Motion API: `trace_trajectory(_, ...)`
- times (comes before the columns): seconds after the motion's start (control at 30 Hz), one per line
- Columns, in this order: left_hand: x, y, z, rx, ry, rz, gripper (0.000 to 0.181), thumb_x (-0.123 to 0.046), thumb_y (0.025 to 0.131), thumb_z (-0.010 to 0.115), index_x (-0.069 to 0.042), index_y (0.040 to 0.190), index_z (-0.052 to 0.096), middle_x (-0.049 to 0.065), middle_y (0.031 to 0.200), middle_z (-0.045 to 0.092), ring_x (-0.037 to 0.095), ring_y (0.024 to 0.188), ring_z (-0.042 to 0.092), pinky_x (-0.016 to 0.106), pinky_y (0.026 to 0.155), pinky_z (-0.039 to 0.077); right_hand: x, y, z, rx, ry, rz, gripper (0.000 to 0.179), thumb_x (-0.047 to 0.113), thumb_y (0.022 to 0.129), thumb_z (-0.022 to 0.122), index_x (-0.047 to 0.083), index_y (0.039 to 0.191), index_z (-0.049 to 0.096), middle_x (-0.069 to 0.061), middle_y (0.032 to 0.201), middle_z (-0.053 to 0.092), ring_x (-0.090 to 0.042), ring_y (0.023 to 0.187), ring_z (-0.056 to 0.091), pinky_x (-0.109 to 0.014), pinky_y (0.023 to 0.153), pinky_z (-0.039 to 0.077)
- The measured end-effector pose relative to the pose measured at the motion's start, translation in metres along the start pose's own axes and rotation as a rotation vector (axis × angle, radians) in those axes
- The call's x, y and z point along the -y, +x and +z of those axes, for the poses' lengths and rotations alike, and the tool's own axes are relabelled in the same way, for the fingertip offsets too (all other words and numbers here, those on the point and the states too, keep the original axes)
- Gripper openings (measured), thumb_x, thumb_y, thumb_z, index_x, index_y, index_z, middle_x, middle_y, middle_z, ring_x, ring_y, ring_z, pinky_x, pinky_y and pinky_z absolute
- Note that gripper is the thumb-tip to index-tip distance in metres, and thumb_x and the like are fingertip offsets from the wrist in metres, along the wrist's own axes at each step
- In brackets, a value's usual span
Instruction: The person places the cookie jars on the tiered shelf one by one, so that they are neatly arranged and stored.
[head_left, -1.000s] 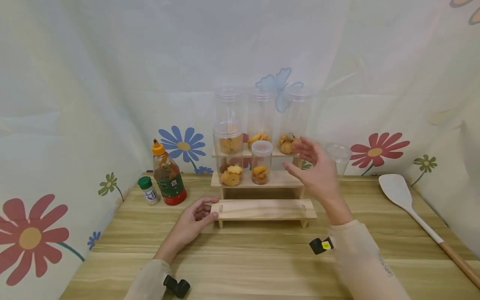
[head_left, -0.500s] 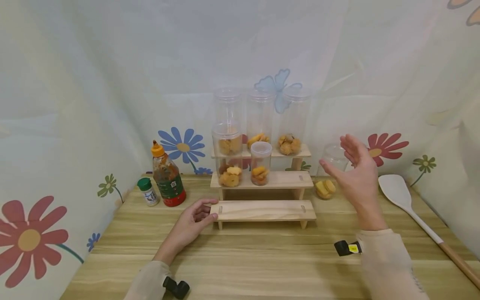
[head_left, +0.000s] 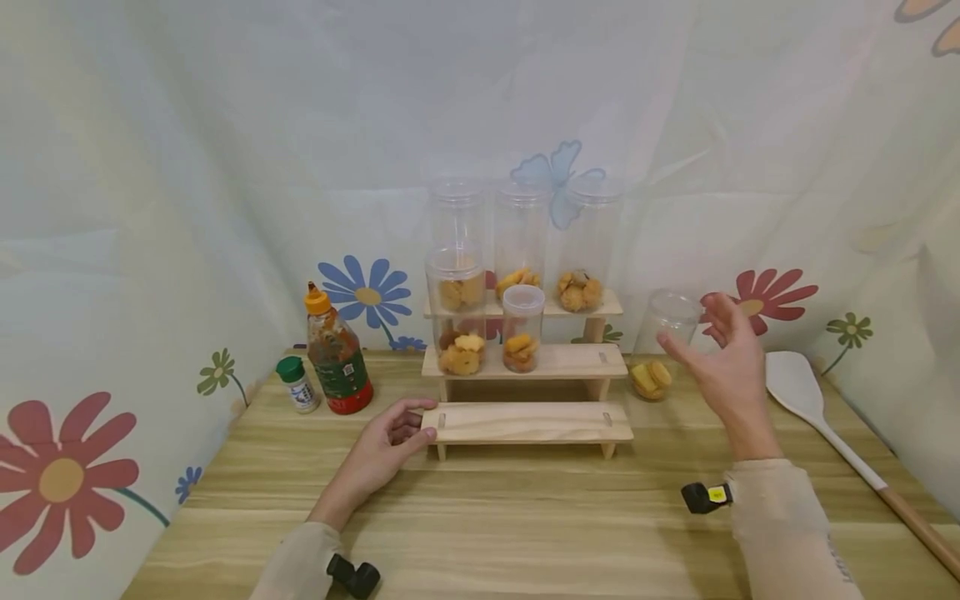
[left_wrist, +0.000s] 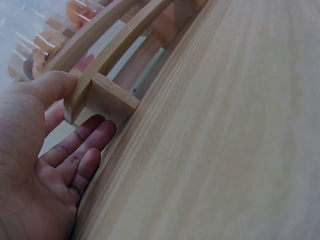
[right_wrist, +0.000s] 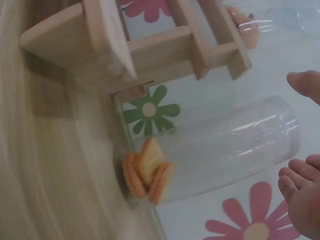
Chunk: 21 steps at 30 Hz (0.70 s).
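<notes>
A stepped wooden display rack stands mid-table; its lowest step (head_left: 525,422) is bare. At that step's left end my left hand (head_left: 384,443) pinches the board, and in the left wrist view the thumb lies over its edge with other fingers (left_wrist: 92,131) underneath. To the right of the rack a clear lidded jar (head_left: 651,337) stands on the table, several sandwich cookies (right_wrist: 146,172) at its bottom. My right hand (head_left: 726,358) is beside this jar's upper part, thumb and fingers spread apart; the right wrist view shows a gap between them and the jar.
Cookie jars stand on the rack's upper steps, including a tall jar (head_left: 456,308) and a short white-lidded jar (head_left: 522,329). At left are a sauce bottle (head_left: 339,362) and a green-capped shaker (head_left: 297,385). A white spatula (head_left: 798,387) lies at right, near the patterned curtain (head_left: 480,100).
My right hand has moved right, away from the rack, and now is beside the jar on the table. The left hand has stayed on the lowest step.
</notes>
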<state>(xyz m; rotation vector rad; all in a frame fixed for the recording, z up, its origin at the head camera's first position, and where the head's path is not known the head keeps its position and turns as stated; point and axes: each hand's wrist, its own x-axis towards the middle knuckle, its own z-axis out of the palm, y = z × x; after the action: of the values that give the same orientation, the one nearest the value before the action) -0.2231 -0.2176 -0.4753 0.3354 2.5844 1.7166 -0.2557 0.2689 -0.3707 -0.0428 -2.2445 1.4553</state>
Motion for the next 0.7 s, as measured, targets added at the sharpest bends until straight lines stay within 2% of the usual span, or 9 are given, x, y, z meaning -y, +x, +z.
trace_trajectory(0.2, 0.001, 0.001, 0.001, -0.007, 0.008, -0.010, 0.043, -0.029, 0.107, 0.080, -0.023, 0.148, 0.068, 0.007, 0.126, 0.076, 0.022, 0.118, 0.068, 0.031, 0.103, 0.055, -0.022, 0.002, 0.005, 0.034, 0.016, 0.040, 0.110, 0.034, 0.095, 0.093, 0.006, 0.176, 0.025, -0.019, 0.178, 0.036, -0.040, 0.164, 0.037, -0.053, 0.133, 0.029)
trace_trajectory(0.37, 0.001, 0.000, 0.001, -0.006, 0.010, -0.011, 0.043, -0.029, 0.107, 0.079, -0.022, 0.148, 0.068, 0.007, 0.126, 0.076, 0.023, 0.118, 0.068, 0.032, 0.103, 0.055, -0.036, 0.001, 0.009, 0.068, 0.027, 0.077, 0.111, 0.037, 0.095, 0.092, 0.007, 0.177, 0.023, -0.020, 0.179, 0.034, -0.043, 0.164, 0.035, -0.058, 0.133, 0.029)
trace_trajectory(0.5, 0.002, 0.001, 0.001, -0.005, 0.006, -0.021, 0.042, -0.030, 0.107, 0.079, -0.025, 0.147, 0.068, 0.006, 0.127, 0.076, 0.023, 0.119, 0.068, 0.032, 0.104, 0.054, -0.045, 0.002, 0.013, 0.086, 0.047, 0.077, 0.112, 0.033, 0.095, 0.093, 0.003, 0.176, 0.022, -0.023, 0.178, 0.034, -0.044, 0.163, 0.035, -0.058, 0.132, 0.029)
trace_trajectory(0.7, 0.002, 0.001, 0.001, -0.009, 0.013, -0.004, 0.043, -0.028, 0.107, 0.079, -0.022, 0.148, 0.068, 0.007, 0.129, 0.075, 0.023, 0.121, 0.067, 0.032, 0.105, 0.054, -0.055, 0.001, 0.019, 0.107, 0.019, 0.085, 0.109, 0.030, 0.096, 0.092, -0.001, 0.175, 0.023, -0.026, 0.176, 0.036, -0.046, 0.163, 0.036, -0.059, 0.131, 0.031)
